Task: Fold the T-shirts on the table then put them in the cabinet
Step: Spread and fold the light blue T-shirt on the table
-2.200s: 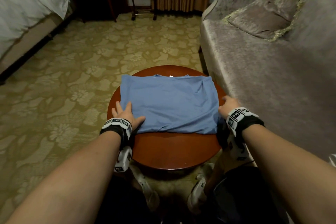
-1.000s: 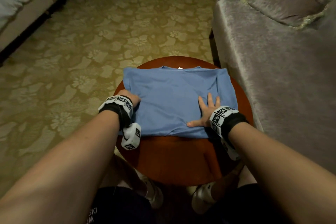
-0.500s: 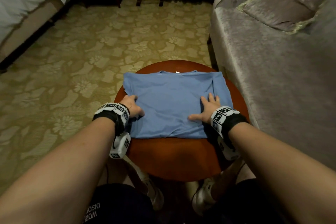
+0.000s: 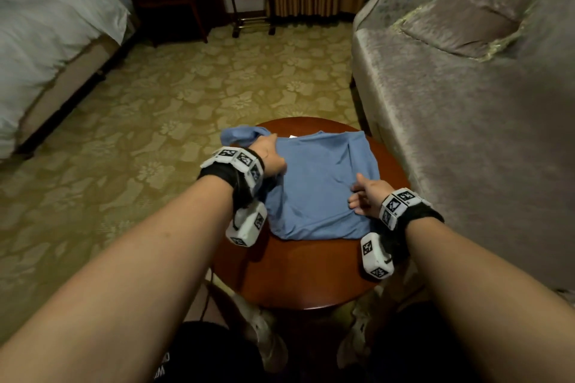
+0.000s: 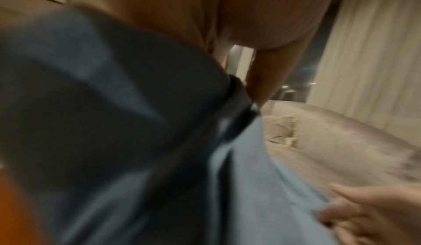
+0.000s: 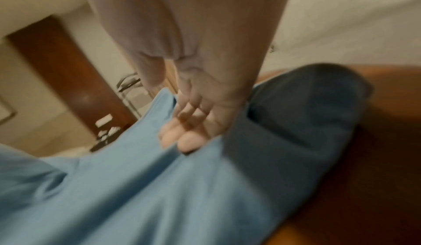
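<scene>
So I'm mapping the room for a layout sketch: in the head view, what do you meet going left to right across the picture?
Bed → left hand gripping the T-shirt's left edge → blue T-shirt on the round table → right hand → sofa.

- One blue T-shirt point(image 4: 314, 183) under my hands.
- One round table point(image 4: 305, 274).
- One bed point(image 4: 46, 40), upper left.
- One sofa point(image 4: 466, 134), with one cushion point(image 4: 460, 25), upper right.
</scene>
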Motion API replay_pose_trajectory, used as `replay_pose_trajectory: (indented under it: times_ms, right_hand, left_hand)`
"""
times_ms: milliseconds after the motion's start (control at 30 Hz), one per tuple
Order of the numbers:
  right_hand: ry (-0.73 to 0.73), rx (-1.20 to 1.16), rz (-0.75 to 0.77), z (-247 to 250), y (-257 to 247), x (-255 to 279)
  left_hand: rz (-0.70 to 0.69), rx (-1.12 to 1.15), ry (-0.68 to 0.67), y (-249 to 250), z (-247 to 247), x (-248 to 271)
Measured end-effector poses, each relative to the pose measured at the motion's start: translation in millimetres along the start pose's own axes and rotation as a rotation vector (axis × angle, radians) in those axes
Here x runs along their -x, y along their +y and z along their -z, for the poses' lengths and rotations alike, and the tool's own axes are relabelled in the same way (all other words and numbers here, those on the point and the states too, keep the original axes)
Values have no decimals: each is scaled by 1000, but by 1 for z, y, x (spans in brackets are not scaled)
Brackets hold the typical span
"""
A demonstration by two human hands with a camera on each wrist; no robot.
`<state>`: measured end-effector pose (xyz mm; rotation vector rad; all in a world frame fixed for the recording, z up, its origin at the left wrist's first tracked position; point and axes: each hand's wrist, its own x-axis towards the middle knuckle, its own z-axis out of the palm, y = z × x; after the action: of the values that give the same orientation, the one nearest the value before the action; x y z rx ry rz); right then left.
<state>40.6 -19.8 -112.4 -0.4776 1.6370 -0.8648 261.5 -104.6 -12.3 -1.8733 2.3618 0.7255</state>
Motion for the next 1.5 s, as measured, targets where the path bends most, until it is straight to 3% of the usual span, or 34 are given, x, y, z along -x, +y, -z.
replay_pose_trajectory:
  times_ms: [133, 233, 267, 333, 433, 500, 633, 700, 767, 800, 900, 933, 1000, 1067, 1100, 1133, 1200, 1267, 1300, 1333, 1400, 1433, 1500]
  right_hand:
    - [-86, -63, -10, 13, 2, -5]
    - [-140, -93, -14, 28, 0, -9]
    - [-90, -53, 7, 33, -3, -10]
    - [-87, -54, 54, 38, -5, -13]
    - [-178, -1, 6, 41, 6, -38]
    - [-162, 176, -4, 39, 5, -40]
    - [-91, 436, 22, 35, -6, -19]
    - [-65, 435, -29, 35, -7, -16]
    - [-38, 514, -49, 33, -15, -11]
    - [44, 564, -10, 33, -21, -10]
    - [394, 573, 295, 22, -40, -3]
    - [416, 583, 404, 10, -45, 1]
    - [216, 681, 532, -25, -48, 4]
    - [-69, 878, 507, -59, -44, 2]
    - [-131, 1000, 479, -70, -42, -3]
    - [-112, 1087, 458, -76, -41, -9]
    - [117, 1093, 421, -72, -43, -19]
    - [395, 1000, 287, -56, -44, -28]
    - [464, 989, 232, -48, -45, -30]
    - [485, 1000, 218, -43, -48, -30]
    - [441, 1109, 299, -42, -53, -33]
    - [387, 1172, 369, -43, -54, -37]
    - [220, 1290, 458, -49, -56, -41]
  left_hand:
    - [-109, -29, -84, 76, -21, -4]
    - [-135, 273, -246, 123, -46, 5]
    - [-78, 425, -284, 126, -54, 3]
    - [23, 513, -215, 115, -61, -4]
    - [148, 183, -64, 81, -71, -15]
    - [281, 36, -114, 60, -90, -14]
    - [457, 61, -167, 44, -120, -15]
    - [437, 69, -212, 41, -126, -19]
    - [349, 47, -169, 36, -125, -20]
    - [319, 48, -146, 34, -122, -21]
    - [232, -10, -124, 19, -106, -26]
    - [210, -26, -136, 14, -102, -30]
    - [150, -55, -166, 6, -92, -28]
    - [98, -71, -162, -7, -86, -27]
    - [92, -82, -155, -15, -83, -27]
    - [83, -81, -146, -23, -80, -26]
    - [115, -68, -113, -43, -72, -26]
    - [214, -107, 44, -61, -64, -24]
    - [266, -132, 158, -67, -62, -22]
    - [283, -137, 256, -70, -61, -20]
    - [232, -110, 322, -64, -61, -19]
    - [198, -100, 301, -58, -63, -20]
    - [187, -127, 130, -44, -70, -23]
